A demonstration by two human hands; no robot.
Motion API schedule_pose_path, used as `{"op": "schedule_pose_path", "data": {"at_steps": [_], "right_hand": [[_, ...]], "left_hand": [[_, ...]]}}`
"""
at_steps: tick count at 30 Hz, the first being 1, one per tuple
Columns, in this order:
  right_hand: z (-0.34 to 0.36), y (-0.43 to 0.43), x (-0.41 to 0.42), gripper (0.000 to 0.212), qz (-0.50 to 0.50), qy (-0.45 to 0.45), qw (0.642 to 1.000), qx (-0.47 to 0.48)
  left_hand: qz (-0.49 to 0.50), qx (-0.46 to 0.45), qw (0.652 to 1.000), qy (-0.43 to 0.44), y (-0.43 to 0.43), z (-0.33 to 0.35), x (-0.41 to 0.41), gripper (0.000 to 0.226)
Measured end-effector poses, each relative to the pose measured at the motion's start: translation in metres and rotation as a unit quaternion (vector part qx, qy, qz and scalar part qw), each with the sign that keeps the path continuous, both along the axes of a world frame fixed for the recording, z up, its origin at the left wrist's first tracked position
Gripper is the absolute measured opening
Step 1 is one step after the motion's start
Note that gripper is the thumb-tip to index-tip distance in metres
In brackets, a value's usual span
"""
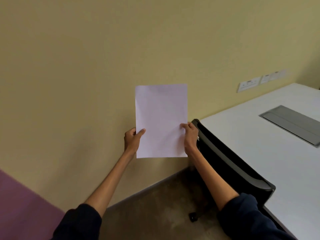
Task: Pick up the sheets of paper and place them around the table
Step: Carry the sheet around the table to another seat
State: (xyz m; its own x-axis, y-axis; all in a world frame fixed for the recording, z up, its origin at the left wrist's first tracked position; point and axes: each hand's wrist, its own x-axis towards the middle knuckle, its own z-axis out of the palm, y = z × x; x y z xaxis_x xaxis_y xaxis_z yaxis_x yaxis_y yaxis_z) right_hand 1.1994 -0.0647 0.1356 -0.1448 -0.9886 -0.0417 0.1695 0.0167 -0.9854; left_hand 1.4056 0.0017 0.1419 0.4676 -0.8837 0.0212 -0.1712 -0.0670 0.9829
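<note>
Both hands (pixel 133 140) (pixel 190 135) pinch blank white paper (pixel 161 116), upright, w/ thumbs in front.

Dark navy left sleeve (pixel 80 222) and right sleeve (pixel 242 212), both bunched at the elbows, forearms bare.

The sheets of paper (pixel 161 118) look like plain matt white stock, smooth apart from a slight ripple. The table (pixel 270 135) top is a smooth pale laminate with a soft sheen, and its inset cable hatch (pixel 292 124) looks like brushed grey metal. The chair (pixel 230 163) back is black, semi-gloss plastic. The wall (pixel 86 66) is flat matt paint, the floor (pixel 155 205) rough, mottled carpet, and the sleeves (pixel 81 222) dark cloth.
</note>
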Motion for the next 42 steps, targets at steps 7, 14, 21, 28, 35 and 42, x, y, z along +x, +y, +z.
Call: {"op": "schedule_pose_path", "data": {"at_steps": [7,14,21,28,35,42], "right_hand": [[0.009,-0.085,-0.056,0.017,-0.126,0.007,0.992,-0.005],[-0.009,-0.173,-0.148,0.011,-0.247,-0.01,0.969,0.017],[-0.03,-0.224,-0.251,0.012,-0.333,-0.018,0.941,0.053],[-0.075,-0.222,-0.333,0.015,-0.396,0.027,0.909,0.124],[-0.138,-0.207,-0.374,0.013,-0.43,0.048,0.871,0.232],[-0.204,-0.201,-0.378,0.019,-0.448,0.062,0.825,0.338]], "left_hand": [[-0.136,-0.013,0.988,-0.075,-0.143,0.008,-0.042,0.034],[-0.239,-0.03,0.953,-0.185,-0.274,0.003,-0.134,0.043],[-0.349,-0.023,0.911,-0.218,-0.377,-0.013,-0.246,0.046],[-0.449,0.025,0.861,-0.238,-0.427,-0.062,-0.336,0.052],[-0.54,0.104,0.79,-0.27,-0.451,-0.127,-0.399,0.051],[-0.587,0.188,0.722,-0.315,-0.466,-0.195,-0.418,0.05]]}}
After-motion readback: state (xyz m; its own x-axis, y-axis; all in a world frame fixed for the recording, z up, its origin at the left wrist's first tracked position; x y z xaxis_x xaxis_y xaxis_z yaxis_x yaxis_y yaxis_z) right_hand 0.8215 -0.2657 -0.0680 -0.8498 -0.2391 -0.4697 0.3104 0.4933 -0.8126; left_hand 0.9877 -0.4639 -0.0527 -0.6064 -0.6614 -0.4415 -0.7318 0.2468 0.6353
